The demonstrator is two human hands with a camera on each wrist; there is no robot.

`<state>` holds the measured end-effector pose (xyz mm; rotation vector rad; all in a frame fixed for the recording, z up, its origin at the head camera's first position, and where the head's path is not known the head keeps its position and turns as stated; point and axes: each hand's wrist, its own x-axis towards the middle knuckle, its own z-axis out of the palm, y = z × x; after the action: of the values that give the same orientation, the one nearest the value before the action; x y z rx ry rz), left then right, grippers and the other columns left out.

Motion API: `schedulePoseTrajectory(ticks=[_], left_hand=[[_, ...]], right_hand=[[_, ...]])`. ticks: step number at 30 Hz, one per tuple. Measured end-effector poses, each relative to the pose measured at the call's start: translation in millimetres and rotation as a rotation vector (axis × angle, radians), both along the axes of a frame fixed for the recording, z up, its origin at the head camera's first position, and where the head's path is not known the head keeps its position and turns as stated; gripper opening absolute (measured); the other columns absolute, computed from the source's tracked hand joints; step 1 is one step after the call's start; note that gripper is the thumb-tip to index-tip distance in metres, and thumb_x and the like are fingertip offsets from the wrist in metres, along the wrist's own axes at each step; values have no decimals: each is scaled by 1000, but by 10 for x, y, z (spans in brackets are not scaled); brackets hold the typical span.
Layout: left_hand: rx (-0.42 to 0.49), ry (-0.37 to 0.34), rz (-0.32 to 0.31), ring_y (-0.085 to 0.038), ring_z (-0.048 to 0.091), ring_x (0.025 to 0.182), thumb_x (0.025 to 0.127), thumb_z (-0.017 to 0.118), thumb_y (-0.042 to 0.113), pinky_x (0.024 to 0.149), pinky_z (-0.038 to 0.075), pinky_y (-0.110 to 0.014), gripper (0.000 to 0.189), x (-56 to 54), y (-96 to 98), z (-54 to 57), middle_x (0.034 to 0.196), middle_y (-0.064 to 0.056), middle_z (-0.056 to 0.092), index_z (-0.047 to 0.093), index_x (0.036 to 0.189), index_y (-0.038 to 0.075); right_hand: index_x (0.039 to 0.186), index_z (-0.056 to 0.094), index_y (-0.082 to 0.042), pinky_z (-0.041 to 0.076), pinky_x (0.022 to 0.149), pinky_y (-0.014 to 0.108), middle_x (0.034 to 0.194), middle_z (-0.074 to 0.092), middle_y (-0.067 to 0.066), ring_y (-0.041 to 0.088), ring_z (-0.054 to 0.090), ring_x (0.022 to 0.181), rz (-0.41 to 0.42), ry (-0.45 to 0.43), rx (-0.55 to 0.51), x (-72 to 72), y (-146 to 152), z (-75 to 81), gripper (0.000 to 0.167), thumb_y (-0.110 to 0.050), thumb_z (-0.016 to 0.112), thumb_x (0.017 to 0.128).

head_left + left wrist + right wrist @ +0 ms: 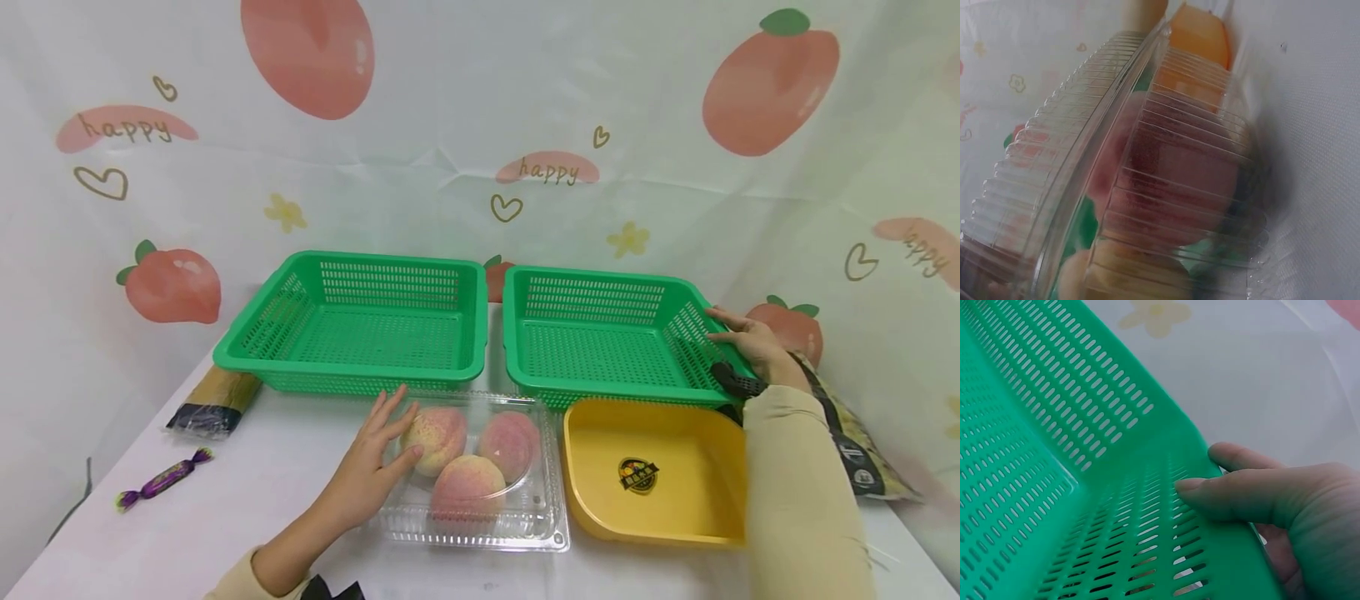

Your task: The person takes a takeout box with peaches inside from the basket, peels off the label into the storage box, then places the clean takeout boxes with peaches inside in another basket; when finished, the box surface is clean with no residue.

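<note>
My left hand [363, 479] rests on the left side of a clear plastic clamshell box [551, 508], fingers spread over its lid. Inside the box lie three peaches [467, 487], also seen through the ribbed wall in the left wrist view. My right hand [756, 343] grips the right rim of the right green basket [600, 392]. In the right wrist view its thumb [1222, 494] lies over the inner wall while the other fingers are outside the rim. The basket holds nothing and its front edge sits close behind a yellow plastic bin [667, 533].
Another green basket [348, 371] stands at the back left. A purple-wrapped candy [167, 481] lies on the left, near a brown packet [217, 400] partly under that basket's edge. A dark and gold bag [855, 450] is at the right, partly behind my arm. A printed curtain [420, 192] hangs behind.
</note>
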<state>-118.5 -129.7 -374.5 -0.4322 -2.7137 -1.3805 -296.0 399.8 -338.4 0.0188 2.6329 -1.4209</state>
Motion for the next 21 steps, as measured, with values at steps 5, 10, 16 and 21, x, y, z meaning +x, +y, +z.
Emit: schedulePoseTrajectory(ticks=[5,10,16,21], left_hand=[[7,12,2,-42,2,143,92,58,22,101,11,-74,55,-2,10,10,155,-13,18,40,137,-4],[37,11,-4,-42,3,143,93,57,22,101,12,-73,55,0,15,26,155,-15,18,38,139,-4],[117,-25,17,-40,-5,143,92,58,23,100,6,-75,64,22,-15,21,156,-15,11,28,145,1],[251,-191,68,-38,-16,142,90,60,25,101,-2,-74,82,24,-99,31,158,-12,-6,6,151,15]], right_hand=[[147,17,-3,15,112,56,155,-4,8,37,-10,141,-1,0,-3,10,-2,-16,62,-21,50,97],[148,14,-5,19,111,55,155,-4,11,38,-7,142,-3,1,7,9,4,-29,63,-23,48,98],[148,13,-7,36,107,38,155,-3,12,39,-3,142,5,-10,37,3,7,-20,64,-26,48,98],[148,11,-8,29,110,48,155,-6,12,40,-5,142,15,-19,12,5,8,-18,65,-26,48,98]])
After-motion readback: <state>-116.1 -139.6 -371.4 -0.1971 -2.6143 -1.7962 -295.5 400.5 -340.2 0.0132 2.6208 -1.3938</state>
